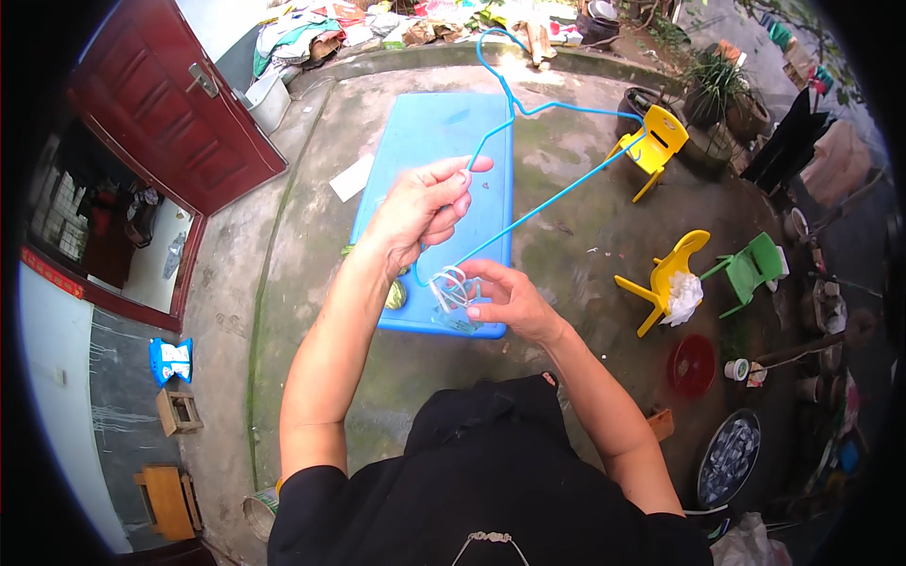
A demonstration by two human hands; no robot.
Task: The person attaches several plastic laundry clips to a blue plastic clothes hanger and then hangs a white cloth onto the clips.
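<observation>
Left hand [422, 209] grips the blue hanger [528, 179]; right hand [502, 297] pinches clear film [453, 291] at its corner, seemingly mid-wrapping; next turn needs tension.

Two yellow chairs [658, 141] [663, 280], one green chair [750, 271], one blue hanger [528, 141] (perhaps more hidden)

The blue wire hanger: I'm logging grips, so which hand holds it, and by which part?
The left hand pinches the blue wire hanger on its left sloping arm; the right hand grips its lower corner, where white wire is coiled.
</observation>
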